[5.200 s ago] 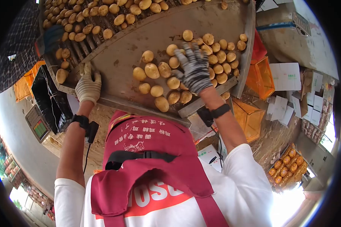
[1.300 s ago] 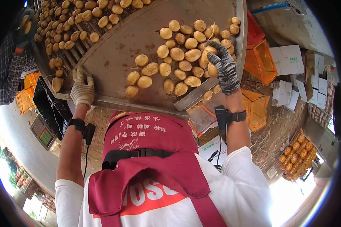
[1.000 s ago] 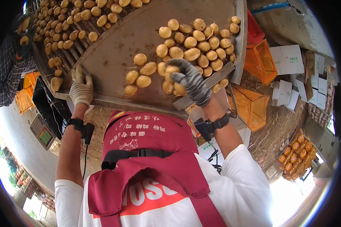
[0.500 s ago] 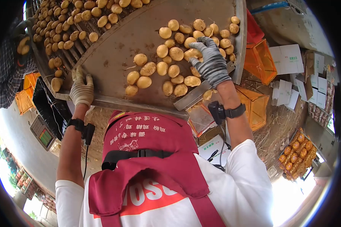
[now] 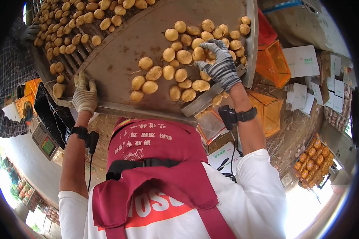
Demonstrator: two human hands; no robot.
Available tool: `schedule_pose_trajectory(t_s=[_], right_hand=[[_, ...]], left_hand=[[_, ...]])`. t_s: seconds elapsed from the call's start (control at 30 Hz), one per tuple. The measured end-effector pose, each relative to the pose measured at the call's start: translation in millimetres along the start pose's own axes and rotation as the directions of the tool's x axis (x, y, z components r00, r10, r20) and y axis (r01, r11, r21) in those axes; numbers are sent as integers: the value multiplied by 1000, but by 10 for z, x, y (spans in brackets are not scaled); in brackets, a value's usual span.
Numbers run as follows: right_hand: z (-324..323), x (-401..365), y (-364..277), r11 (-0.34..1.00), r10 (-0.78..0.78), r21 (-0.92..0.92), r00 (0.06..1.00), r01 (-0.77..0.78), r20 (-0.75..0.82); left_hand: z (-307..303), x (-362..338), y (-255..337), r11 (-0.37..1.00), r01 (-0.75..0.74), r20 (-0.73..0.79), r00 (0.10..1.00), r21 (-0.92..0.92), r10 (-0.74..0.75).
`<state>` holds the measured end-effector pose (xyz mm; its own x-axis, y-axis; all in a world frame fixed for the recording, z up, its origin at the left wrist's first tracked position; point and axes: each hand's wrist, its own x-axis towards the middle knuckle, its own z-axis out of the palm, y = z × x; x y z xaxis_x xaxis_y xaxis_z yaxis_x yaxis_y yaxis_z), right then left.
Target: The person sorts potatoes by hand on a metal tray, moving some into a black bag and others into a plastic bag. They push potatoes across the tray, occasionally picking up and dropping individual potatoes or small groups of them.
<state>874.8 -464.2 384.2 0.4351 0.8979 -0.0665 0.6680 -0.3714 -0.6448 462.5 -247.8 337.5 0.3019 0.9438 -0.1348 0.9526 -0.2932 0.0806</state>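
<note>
My right hand (image 5: 220, 64), in a grey striped glove, reaches over loose potatoes (image 5: 184, 57) on a metal tray (image 5: 115, 67). Its fingers and thumb curve round a potato (image 5: 198, 53), which still lies among the others; the palm side is hidden. My left hand (image 5: 85, 95), in a pale knitted glove, rests at the tray's near left edge beside the rollers. Its fingers are stretched out, the thumb stands apart, and nothing is in it.
Many potatoes lie on the rollers (image 5: 81, 31) at upper left. A co-worker's gloved hand (image 5: 29, 32) is beside them. Orange crates (image 5: 272, 65) stand right of the tray, near white cartons (image 5: 301, 62). A scale (image 5: 45, 139) is at lower left, a bagged potato stack (image 5: 313, 161) far right.
The potato at my right fingertips has turned and shifted slightly left. My left hand stays at the edge. The co-worker's one hand now touches the roller side; the other shows lower down.
</note>
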Motion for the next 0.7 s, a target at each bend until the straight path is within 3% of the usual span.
schedule_pose_trajectory(t_s=[0.03, 0.07, 0.1, 0.13, 0.17, 0.2, 0.27, 0.3, 0.4, 0.43, 0.53, 0.57, 0.7], right_hand=[[-20, -24, -1, 959, 13, 283, 999, -23, 37], [-61, -80, -33, 960, 17, 278, 999, -25, 33], [-101, -177, -109, 685, 114, 696, 976, -214, 188], [-136, -261, -231, 218, 114, 899, 925, -379, 362], [-124, -327, -385, 92, 42, 932, 937, -349, 347], [-42, -357, -399, 92, 42, 933, 937, -349, 346], [213, -454, -333, -388, -118, 822, 907, -416, 404], [347, -487, -367, -479, -83, 803, 929, -355, 362], [624, -664, -355, -374, 12, 870, 936, -321, 351], [629, -679, -473, -183, 72, 942, 952, -280, 297], [649, -686, -548, -259, 66, 904, 927, -340, 368], [686, -710, -567, -66, 77, 962, 960, -266, 271], [621, -701, -596, -185, 93, 918, 923, -352, 373]], left_hand=[[-3, -5, 4, 1000, 2, 4, 1000, 7, -2], [-12, -4, 28, 1000, 1, 4, 1000, 15, -1], [-36, -11, 61, 1000, -5, 3, 1000, 10, 5], [-116, -28, 130, 1000, 30, 42, 999, -2, -30], [-158, -30, 171, 998, 68, 82, 994, -12, -67], [-152, -24, 173, 998, 67, 82, 994, -12, -66], [-130, -24, 144, 998, 60, 84, 995, 11, -61], [-109, -24, 118, 998, 59, 87, 994, 14, -60], [-46, -12, 62, 1000, 17, 38, 999, 24, -18], [-37, -10, 55, 999, 20, 41, 999, 27, -21], [-75, -13, 74, 999, 32, 51, 998, 19, -33], [-87, -15, 89, 999, 37, 59, 998, 7, -38], [-98, -21, 99, 999, 40, 56, 998, 5, -41]])
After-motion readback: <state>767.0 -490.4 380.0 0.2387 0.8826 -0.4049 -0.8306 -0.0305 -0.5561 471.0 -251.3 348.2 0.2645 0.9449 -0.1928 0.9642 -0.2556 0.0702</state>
